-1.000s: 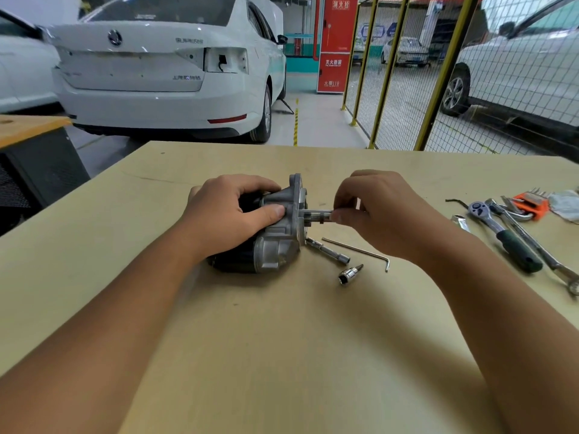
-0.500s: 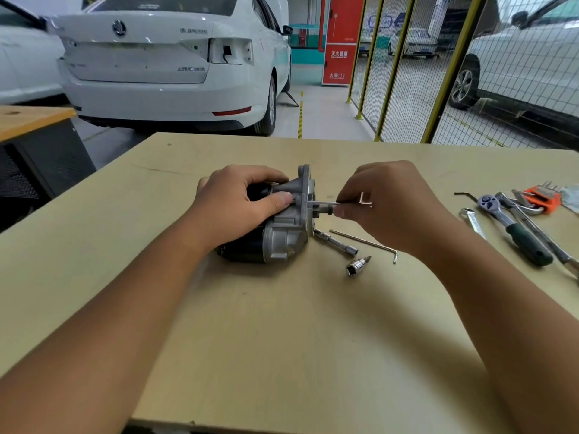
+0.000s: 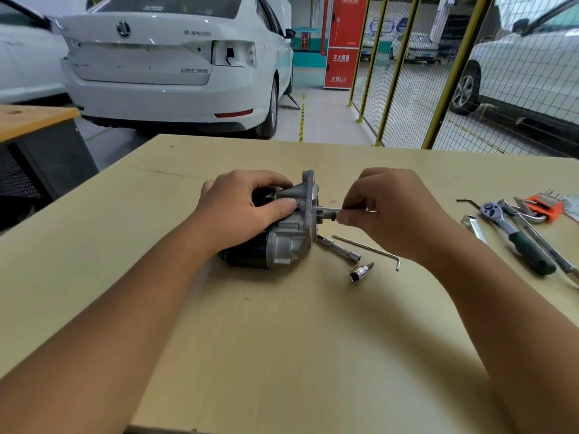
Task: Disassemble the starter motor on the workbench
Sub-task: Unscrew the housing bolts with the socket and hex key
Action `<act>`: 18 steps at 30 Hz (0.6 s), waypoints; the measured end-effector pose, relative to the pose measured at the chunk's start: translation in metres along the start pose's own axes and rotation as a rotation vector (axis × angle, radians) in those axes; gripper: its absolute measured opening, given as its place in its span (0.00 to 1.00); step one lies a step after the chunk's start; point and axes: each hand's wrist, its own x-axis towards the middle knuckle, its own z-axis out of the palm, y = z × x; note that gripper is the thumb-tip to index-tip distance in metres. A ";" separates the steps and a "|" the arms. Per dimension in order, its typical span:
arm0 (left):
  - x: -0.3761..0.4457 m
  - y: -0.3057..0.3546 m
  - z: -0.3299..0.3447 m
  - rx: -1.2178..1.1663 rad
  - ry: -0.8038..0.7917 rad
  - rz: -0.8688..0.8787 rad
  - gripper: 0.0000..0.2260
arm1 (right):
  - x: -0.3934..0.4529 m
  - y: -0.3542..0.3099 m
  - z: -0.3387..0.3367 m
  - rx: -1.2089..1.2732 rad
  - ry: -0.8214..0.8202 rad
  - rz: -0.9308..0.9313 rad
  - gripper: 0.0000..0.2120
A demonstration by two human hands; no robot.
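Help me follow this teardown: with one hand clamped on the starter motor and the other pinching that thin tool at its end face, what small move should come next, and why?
Probably keep turning the thin tool. The right hand pinches it where it enters the end face of the starter motor, so it looks seated in a fastener there, though the fastener itself is hidden. The left hand grips the housing, steadying it on the workbench.

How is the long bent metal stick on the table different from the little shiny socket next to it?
The hex key is long, thin and dull grey, with a hooked end. The socket is short, stubby and mirror-shiny, with an open hollow end. Both are metal and lie loose on the workbench, untouched by either hand.
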 end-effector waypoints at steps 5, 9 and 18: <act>0.000 0.000 0.000 0.019 0.016 0.002 0.16 | -0.001 0.002 0.004 0.064 0.004 0.034 0.06; 0.002 -0.002 0.001 0.004 0.021 -0.001 0.14 | 0.000 0.006 0.003 0.071 -0.033 0.006 0.07; -0.001 0.002 -0.002 -0.004 -0.011 0.006 0.12 | 0.002 0.001 0.003 0.016 0.037 0.029 0.05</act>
